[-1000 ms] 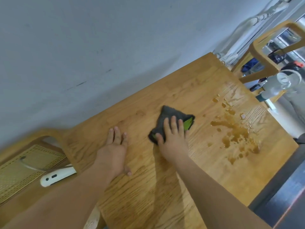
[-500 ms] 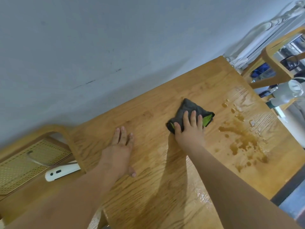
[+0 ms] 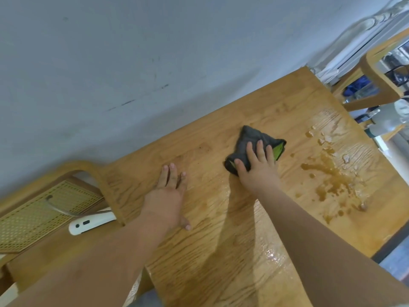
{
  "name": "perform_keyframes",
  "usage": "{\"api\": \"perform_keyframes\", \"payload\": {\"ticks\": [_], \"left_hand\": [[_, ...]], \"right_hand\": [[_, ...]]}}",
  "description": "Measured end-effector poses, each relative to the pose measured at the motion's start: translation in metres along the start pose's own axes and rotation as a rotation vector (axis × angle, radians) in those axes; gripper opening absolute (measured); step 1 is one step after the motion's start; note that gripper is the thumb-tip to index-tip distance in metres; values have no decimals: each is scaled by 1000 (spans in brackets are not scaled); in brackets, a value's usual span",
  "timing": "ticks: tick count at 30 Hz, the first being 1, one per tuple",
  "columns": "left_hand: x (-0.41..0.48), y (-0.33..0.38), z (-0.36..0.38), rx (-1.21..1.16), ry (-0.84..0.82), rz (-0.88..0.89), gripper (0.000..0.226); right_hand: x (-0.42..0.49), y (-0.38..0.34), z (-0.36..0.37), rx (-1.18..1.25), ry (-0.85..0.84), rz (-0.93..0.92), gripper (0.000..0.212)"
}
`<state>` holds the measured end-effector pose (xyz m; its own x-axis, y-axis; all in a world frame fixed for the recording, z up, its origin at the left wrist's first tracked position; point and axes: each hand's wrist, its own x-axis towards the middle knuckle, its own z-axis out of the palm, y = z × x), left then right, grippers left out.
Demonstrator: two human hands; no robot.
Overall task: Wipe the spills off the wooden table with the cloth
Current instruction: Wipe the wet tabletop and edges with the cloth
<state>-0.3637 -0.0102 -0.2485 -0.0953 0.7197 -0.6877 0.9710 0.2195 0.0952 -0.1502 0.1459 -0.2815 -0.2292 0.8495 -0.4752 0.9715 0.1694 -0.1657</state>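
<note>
Head camera view looks down on a wooden table [image 3: 199,251] set against a grey wall [image 3: 132,63]. The right hand [image 3: 256,171] presses flat on a dark grey cloth [image 3: 247,138] with a green patch, right of frame centre. Its fingers are straight and slightly spread, and the thumb rests at the cloth's lower left corner. The left hand [image 3: 168,191] lies palm down on bare wood at frame centre, fingers straight and close together, thumb splayed to the right.

Brown spills [image 3: 332,180] pool at the right of the frame, apart from the cloth. Compared with a second ago, the cloth sits nearer the spills. Over the last half second it seems hardly shifted, though the camera itself moves. The left hand keeps its place. A wet sheen [image 3: 272,254] shows beside the right forearm, lower right.
</note>
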Motion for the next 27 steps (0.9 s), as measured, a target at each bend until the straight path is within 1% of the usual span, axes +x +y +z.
{"api": "perform_keyframes", "payload": {"ticks": [1, 2, 3, 5, 6, 9, 10, 11, 12, 14, 15, 17, 19, 20, 21, 24, 25, 27], "left_hand": [[0, 0, 0, -2, 2, 3, 143], [1, 0, 0, -6, -3, 3, 143], [1, 0, 0, -8, -7, 0, 144], [3, 0, 0, -1, -6, 0, 144], [3, 1, -1, 4, -6, 4, 144], [6, 2, -1, 16, 0, 8, 144], [6, 1, 0, 20, -4, 9, 144], [6, 0, 0, 20, -9, 8, 145], [5, -1, 0, 18, -12, 7, 145], [5, -1, 1, 10, 0, 10, 145], [4, 0, 1, 3, 7, 9, 145], [3, -1, 1, -17, 26, 13, 145], [1, -6, 4, -61, 54, 28, 145], [-3, -10, 6, -91, 71, 42, 144], [-6, -17, 9, -123, 91, 67, 141], [-20, -50, 21, -191, 140, 144, 123], [-26, -63, 25, -174, 166, 143, 116], [-41, -89, 31, -91, 212, 87, 105]], "right_hand": [[-5, -12, 4, 16, 25, 47, 74], [-15, -23, 12, 23, 56, 57, 73], [-29, -34, 25, 17, 85, 27, 72], [-68, -47, 53, -15, 123, -125, 70], [-89, -46, 64, -46, 108, -231, 69], [-112, -4, 63, -159, 24, -574, 66], [-105, 14, 52, -207, -10, -622, 66], [-95, 29, 42, -261, -31, -612, 68], [-83, 40, 30, -292, -57, -542, 69], [-63, 41, 13, -233, -114, -268, 73], [-58, 31, 11, -164, -103, -135, 74], [-58, -3, 18, -61, -28, 87, 73], [-69, -43, 32, -1, 27, 207, 70], [-79, -60, 41, 22, 37, 208, 69], [-91, -75, 52, 36, 46, 162, 68], [-132, -102, 85, 1, 81, -96, 66], [-147, -105, 96, -28, 69, -179, 65], [-177, -106, 117, -118, 6, -320, 64]]}}
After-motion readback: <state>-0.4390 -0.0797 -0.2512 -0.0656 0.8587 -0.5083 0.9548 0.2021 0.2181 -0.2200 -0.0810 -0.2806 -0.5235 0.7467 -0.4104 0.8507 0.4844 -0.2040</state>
